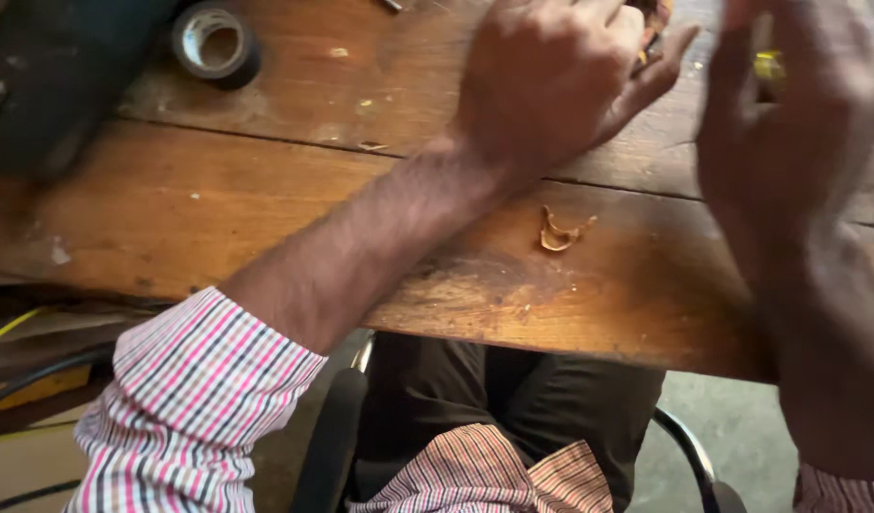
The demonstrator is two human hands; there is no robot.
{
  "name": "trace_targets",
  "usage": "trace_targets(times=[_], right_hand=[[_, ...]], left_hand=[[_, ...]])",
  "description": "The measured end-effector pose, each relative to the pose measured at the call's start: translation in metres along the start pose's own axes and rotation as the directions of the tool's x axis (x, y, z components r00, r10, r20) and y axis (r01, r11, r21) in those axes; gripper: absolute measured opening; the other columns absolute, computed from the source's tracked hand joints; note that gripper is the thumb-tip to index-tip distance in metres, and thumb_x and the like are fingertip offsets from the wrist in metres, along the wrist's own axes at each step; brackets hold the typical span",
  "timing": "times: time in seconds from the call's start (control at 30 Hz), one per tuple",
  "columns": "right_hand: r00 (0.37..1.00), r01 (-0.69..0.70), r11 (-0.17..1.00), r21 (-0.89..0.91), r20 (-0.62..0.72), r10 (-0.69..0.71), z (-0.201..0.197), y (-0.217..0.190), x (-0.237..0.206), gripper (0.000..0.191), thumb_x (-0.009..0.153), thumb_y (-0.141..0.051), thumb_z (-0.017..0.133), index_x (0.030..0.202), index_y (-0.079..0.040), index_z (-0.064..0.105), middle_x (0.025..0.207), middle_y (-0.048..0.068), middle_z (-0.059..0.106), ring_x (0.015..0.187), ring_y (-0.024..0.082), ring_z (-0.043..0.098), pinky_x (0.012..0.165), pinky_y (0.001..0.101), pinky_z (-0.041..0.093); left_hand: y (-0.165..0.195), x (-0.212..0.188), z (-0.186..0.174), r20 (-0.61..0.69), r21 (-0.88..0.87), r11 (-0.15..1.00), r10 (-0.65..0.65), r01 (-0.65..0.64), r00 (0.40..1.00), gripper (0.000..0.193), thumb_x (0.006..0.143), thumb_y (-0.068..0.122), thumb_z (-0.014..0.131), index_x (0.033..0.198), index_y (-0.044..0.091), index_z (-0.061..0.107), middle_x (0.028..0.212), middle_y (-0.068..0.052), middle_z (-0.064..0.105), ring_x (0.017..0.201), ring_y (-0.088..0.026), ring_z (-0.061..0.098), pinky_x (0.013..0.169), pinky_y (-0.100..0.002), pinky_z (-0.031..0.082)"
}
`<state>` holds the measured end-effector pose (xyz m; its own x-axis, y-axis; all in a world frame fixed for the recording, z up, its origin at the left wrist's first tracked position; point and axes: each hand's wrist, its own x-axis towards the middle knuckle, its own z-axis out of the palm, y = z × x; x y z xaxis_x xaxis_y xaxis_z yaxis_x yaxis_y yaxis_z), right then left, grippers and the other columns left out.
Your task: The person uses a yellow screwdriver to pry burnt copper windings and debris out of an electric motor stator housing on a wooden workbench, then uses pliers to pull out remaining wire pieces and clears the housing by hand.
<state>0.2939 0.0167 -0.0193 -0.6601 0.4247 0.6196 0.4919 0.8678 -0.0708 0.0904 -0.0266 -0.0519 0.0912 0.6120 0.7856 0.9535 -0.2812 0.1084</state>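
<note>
My left hand rests on a worn wooden table near its far right, fingers curled around a small object that is mostly hidden; only a dark and yellowish bit shows at the fingertips. My right hand is raised at the right edge, blurred, with a small yellow piece showing between its fingers. A curled orange-brown shaving lies on the table just below my left wrist.
A roll of black tape sits at the back left, beside a dark bulky object in the corner. The table's front edge runs above my lap and the chair. Yellow and black cables lie at lower left.
</note>
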Motion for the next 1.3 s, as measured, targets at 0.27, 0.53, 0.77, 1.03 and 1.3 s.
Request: trace_targets(times=[0.27,0.53,0.77,1.03,1.3], right_hand=[[0.992,-0.038,0.97,0.241,-0.112,0.066,-0.001,0.023,-0.015,0.036,0.107,0.005,0.048,0.142,0.004,0.044,0.116,0.016,0.066,0.099,0.022,0.067,0.087,0.0321,0.056],[0.988,0.008,0.985,0.172,-0.153,0.018,-0.007,0.021,-0.006,0.028,0.105,0.004,0.055,0.132,-0.002,0.05,0.106,0.011,0.066,0.092,0.019,0.072,0.082,0.0302,0.057],[0.994,-0.049,0.97,0.24,-0.086,0.072,-0.017,0.014,-0.009,0.01,0.101,0.004,0.067,0.111,0.002,0.067,0.083,0.008,0.072,0.072,0.012,0.072,0.065,0.0244,0.053],[0.995,-0.01,0.983,0.185,-0.099,0.029,-0.032,0.012,-0.006,0.01,0.094,0.003,0.07,0.104,0.001,0.074,0.083,0.008,0.072,0.078,0.012,0.074,0.071,0.0223,0.055],[0.997,-0.004,0.984,0.176,-0.081,0.018,-0.035,0.014,-0.007,0.003,0.096,0.001,0.075,0.099,0.002,0.074,0.079,0.007,0.07,0.073,0.012,0.072,0.069,0.0238,0.056]], left_hand=[[-0.002,0.001,-0.031,0.146,-0.217,0.973,-0.051,0.082,0.988,0.028,0.097,0.033,0.069,0.108,0.007,0.069,0.093,-0.011,0.067,0.083,-0.026,0.066,0.081,-0.047,0.05],[0.007,0.01,-0.048,0.095,-0.263,0.949,-0.153,0.173,0.984,0.02,0.1,0.032,0.073,0.098,0.012,0.07,0.101,-0.01,0.067,0.107,-0.027,0.06,0.107,-0.059,0.029],[0.011,0.015,-0.05,0.274,-0.291,0.838,-0.389,0.462,0.88,0.022,0.096,0.032,0.067,0.09,0.011,0.072,0.086,-0.005,0.067,0.102,-0.024,0.06,0.107,-0.063,0.019],[0.007,0.009,-0.051,0.231,-0.248,0.88,-0.353,0.406,0.907,0.029,0.094,0.037,0.073,0.083,0.011,0.074,0.111,-0.01,0.055,0.121,-0.027,0.04,0.1,-0.058,0.024],[0.003,0.007,-0.045,0.219,-0.262,0.925,-0.221,0.276,0.95,0.024,0.1,0.034,0.073,0.094,0.011,0.078,0.135,-0.016,0.047,0.133,-0.03,0.033,0.102,-0.054,0.025]])
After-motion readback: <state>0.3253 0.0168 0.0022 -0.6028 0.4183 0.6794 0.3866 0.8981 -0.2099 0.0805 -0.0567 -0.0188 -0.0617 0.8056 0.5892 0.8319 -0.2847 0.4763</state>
